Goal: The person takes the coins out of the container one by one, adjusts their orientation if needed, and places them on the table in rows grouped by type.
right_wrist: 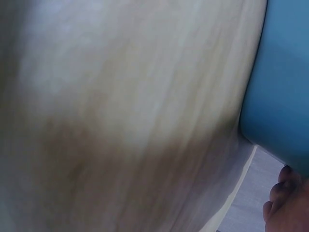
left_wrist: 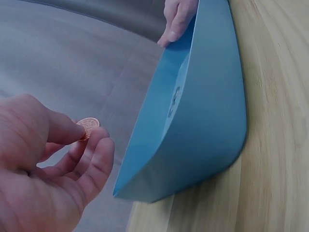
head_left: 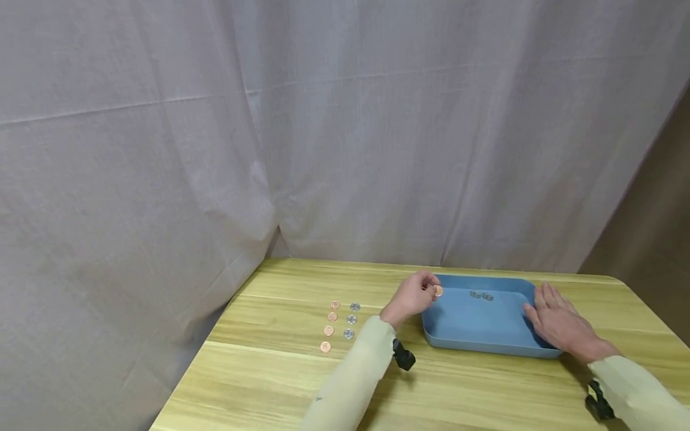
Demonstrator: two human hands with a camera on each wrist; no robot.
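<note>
My left hand (head_left: 414, 296) pinches a copper coin (left_wrist: 89, 126) between thumb and fingers, close to the left rim of a blue tray (head_left: 480, 344). In the left wrist view the coin stands out past the fingertips, beside the tray wall. Across the tray, my right hand (head_left: 560, 320) lies on the right rim with its fingers extended. A small group of silver coins (head_left: 481, 295) lies on the tray floor toward the back. The right wrist view catches only part of that hand, by the tray's outer wall.
On the wooden table (head_left: 259, 383), left of the tray, several copper coins (head_left: 329, 330) form a column beside a column of 3 silver coins (head_left: 351, 319). A grey curtain (head_left: 377, 149) hangs behind the table's back edge.
</note>
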